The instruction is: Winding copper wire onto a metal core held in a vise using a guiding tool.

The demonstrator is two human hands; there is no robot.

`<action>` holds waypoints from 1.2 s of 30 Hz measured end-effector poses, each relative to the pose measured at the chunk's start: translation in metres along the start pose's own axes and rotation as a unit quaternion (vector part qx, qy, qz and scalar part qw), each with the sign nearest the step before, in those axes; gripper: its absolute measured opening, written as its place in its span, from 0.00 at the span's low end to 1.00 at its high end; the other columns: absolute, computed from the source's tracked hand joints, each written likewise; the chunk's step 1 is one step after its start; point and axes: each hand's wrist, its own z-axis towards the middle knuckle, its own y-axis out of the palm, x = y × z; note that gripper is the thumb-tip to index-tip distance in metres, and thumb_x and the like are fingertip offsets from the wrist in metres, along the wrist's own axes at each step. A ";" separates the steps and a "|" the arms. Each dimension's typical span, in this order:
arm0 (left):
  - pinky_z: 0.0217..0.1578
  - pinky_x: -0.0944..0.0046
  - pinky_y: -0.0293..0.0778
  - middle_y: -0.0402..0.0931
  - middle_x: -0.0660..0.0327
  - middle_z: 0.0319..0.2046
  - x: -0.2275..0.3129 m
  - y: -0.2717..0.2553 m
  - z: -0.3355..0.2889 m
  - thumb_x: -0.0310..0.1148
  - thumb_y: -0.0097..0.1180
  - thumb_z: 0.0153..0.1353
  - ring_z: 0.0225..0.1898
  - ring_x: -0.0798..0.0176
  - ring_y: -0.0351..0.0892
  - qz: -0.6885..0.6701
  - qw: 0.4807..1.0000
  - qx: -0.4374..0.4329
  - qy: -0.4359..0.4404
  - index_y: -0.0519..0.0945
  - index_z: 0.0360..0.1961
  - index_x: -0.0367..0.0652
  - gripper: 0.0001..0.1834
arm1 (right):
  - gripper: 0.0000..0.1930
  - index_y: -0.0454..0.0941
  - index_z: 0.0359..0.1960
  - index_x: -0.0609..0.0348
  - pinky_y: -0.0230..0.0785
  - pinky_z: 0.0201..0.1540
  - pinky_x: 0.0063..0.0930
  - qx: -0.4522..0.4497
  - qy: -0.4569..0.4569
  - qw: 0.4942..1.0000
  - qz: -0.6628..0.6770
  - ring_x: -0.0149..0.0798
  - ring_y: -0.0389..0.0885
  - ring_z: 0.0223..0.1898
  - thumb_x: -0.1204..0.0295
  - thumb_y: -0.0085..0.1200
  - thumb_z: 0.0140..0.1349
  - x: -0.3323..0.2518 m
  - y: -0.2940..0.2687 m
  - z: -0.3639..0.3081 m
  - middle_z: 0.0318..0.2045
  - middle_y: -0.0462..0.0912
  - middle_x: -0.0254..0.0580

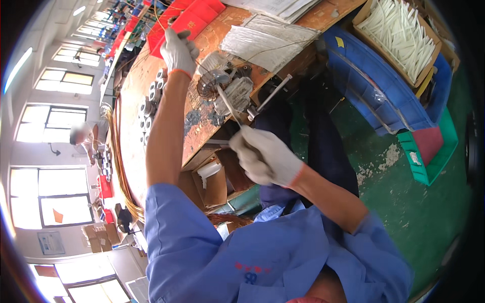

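My left hand, in a white glove, is raised over the far side of the workbench. Its fingers are curled round a thin wire that runs toward a ring-shaped copper-wound coil. This coil sits at a bench vise with pale, worn jaws near the table's edge. My right hand, also gloved, is closed on a narrow pale stick. The stick's far end reaches the coil's near side; whether it touches the windings is too small to tell.
Several metal rings stand on the workbench at left. Beyond are a red bin and a whitish sheet. The vise handle juts toward me. At right are a blue bin and a box of white strips.
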 end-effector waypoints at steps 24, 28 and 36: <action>0.22 0.63 0.64 0.69 0.63 0.19 0.050 0.069 -0.042 0.51 0.47 0.78 0.20 0.68 0.68 0.223 0.958 -0.143 0.109 0.78 0.29 0.37 0.27 | 0.22 0.74 0.34 0.61 0.52 0.09 0.21 0.015 0.048 0.992 -0.117 0.21 0.59 0.08 0.56 0.41 0.83 -0.014 -0.039 -0.099 0.13 0.64 0.26; 0.15 0.67 0.55 0.62 0.65 0.19 -0.006 0.014 0.002 0.43 0.51 0.72 0.16 0.71 0.63 0.003 0.999 -0.017 -0.035 0.76 0.33 0.29 0.22 | 0.21 0.73 0.36 0.57 0.49 0.08 0.23 0.020 -0.023 0.997 0.065 0.25 0.57 0.07 0.55 0.39 0.83 -0.007 0.013 0.030 0.14 0.64 0.27; 0.44 0.60 0.75 0.76 0.59 0.35 -0.001 -0.037 -0.070 0.71 0.23 0.76 0.38 0.62 0.76 0.388 0.910 -0.070 0.125 0.80 0.64 0.35 0.50 | 0.20 0.73 0.35 0.54 0.48 0.09 0.26 -0.009 0.075 0.990 0.123 0.26 0.55 0.07 0.56 0.38 0.82 0.006 -0.015 -0.028 0.14 0.63 0.27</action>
